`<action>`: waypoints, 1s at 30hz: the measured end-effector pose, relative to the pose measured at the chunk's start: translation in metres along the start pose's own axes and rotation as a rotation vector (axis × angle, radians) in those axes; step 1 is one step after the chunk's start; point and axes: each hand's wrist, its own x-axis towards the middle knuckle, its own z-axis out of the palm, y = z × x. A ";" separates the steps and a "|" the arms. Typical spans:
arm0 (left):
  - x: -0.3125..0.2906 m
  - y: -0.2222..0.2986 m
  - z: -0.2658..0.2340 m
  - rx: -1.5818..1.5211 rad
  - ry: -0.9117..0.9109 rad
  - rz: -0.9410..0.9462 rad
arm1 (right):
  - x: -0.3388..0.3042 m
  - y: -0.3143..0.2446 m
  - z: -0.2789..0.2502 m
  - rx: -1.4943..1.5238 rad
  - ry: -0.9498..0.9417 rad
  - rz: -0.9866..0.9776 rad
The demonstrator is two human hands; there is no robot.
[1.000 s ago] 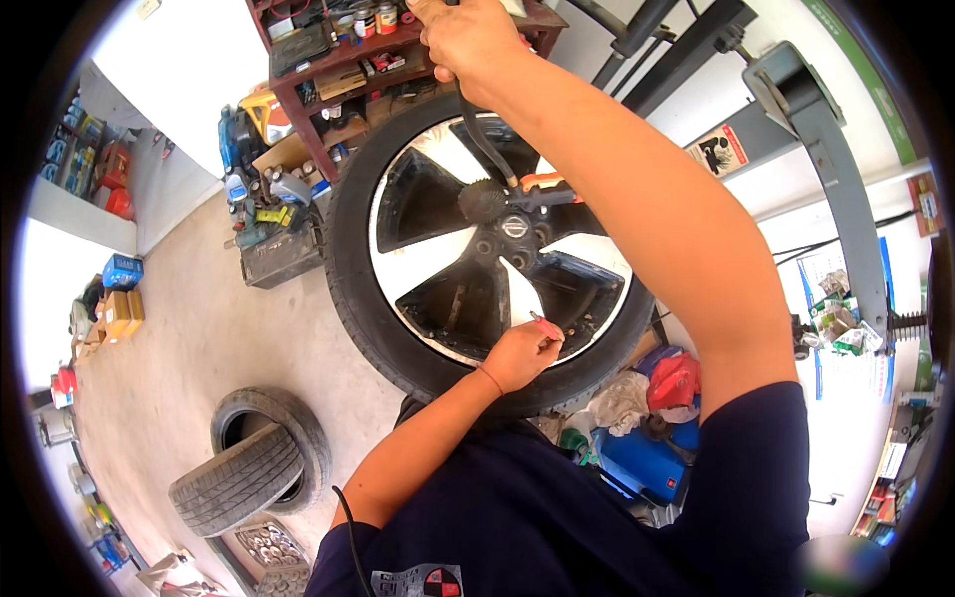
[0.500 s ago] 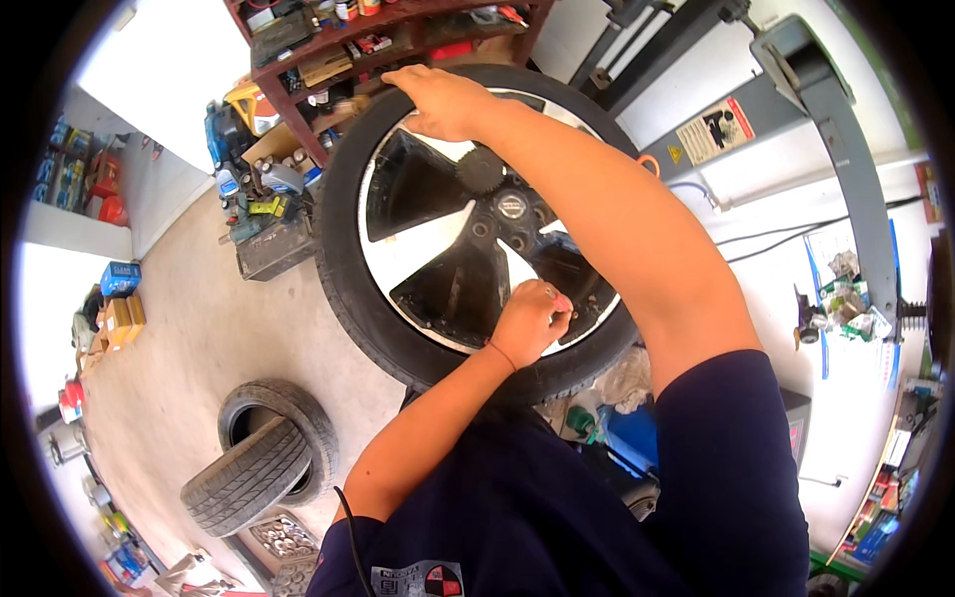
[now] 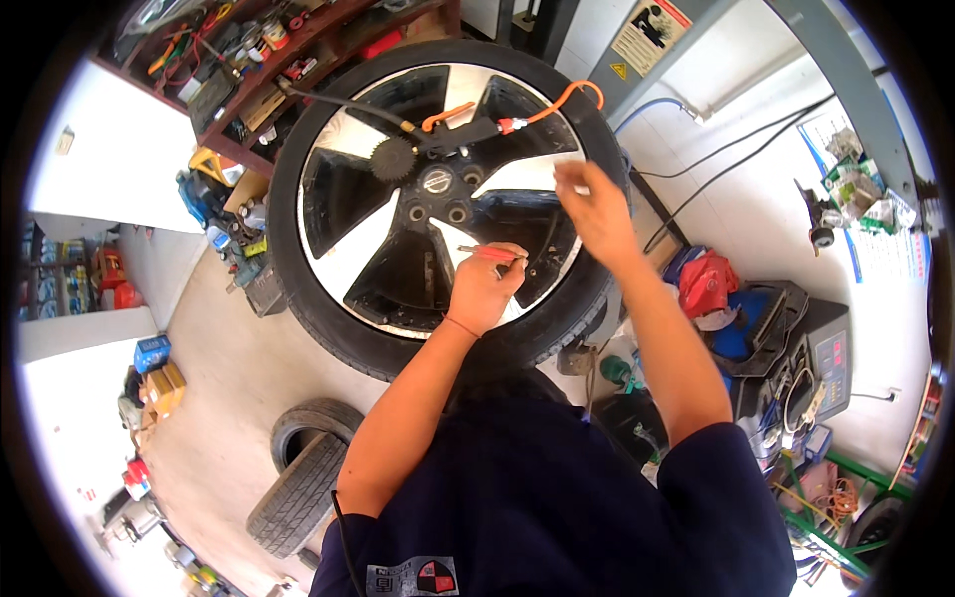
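A car wheel with a black tyre point(image 3: 298, 289) and a black-and-silver spoked rim point(image 3: 398, 199) stands upright in front of me. My left hand point(image 3: 482, 289) is closed on a thin red-handled tool point(image 3: 494, 253) held against the lower right of the rim. My right hand point(image 3: 597, 209) hovers at the wheel's right edge with fingers bent; something small and pale shows at its fingertips, but I cannot make out what. An orange-handled air tool point(image 3: 453, 121) with a black hose and an orange coiled hose point(image 3: 567, 99) lies across the upper rim.
Two spare tyres point(image 3: 298, 478) lie on the concrete floor at the lower left. A wooden shelf of tools point(image 3: 259, 60) stands behind the wheel. A wheel-balancing machine with a keypad point(image 3: 816, 363), a red cloth point(image 3: 706, 284) and cables sit at the right.
My right arm has come down from the top of the tyre to its right edge. The left hand stays at the lower rim. The air tool and hoses now show on the rim.
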 end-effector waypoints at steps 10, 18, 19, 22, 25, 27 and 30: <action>0.003 -0.009 0.008 0.456 -0.016 0.329 | -0.084 0.035 0.014 -0.196 0.200 -0.275; 0.006 -0.012 0.015 0.471 -0.046 0.328 | -0.084 0.046 0.012 -0.234 0.161 -0.307; 0.006 -0.011 0.015 0.473 -0.052 0.332 | -0.083 0.046 0.013 -0.230 0.160 -0.309; 0.006 -0.015 0.015 0.511 -0.064 0.327 | -0.084 0.046 0.013 -0.221 0.167 -0.298; 0.005 -0.013 0.014 0.499 -0.067 0.313 | -0.081 0.044 0.012 -0.213 0.165 -0.307; 0.005 -0.012 0.014 0.474 -0.048 0.308 | -0.082 0.042 0.012 -0.209 0.174 -0.312; 0.005 -0.012 0.012 0.449 -0.042 0.284 | -0.082 0.041 0.011 -0.209 0.182 -0.312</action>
